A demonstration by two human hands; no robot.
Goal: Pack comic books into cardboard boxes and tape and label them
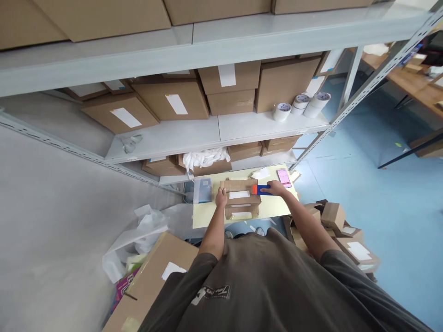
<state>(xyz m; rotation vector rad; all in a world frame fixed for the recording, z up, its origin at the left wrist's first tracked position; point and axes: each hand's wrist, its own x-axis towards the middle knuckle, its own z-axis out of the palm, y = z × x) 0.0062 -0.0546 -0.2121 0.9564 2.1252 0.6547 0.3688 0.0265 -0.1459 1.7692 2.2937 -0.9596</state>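
Note:
A small brown cardboard box [239, 186] with a white label lies on a pale yellow table [207, 214], with two more flat boxes [242, 212] stacked in front of it. My left hand [221, 197] rests closed on the box's left end. My right hand [276, 188] grips a blue and orange tape dispenser [260, 189] pressed against the box's right end. A pink phone [284, 177] lies just beyond my right hand.
A clear plastic container [202, 190] stands on the table's left. Grey metal shelves [221, 131] behind hold brown cartons and tape rolls [301, 105]. Loose boxes [341, 230] lie on the blue floor at right; a large carton [152, 276] and plastic bags [145, 230] at left.

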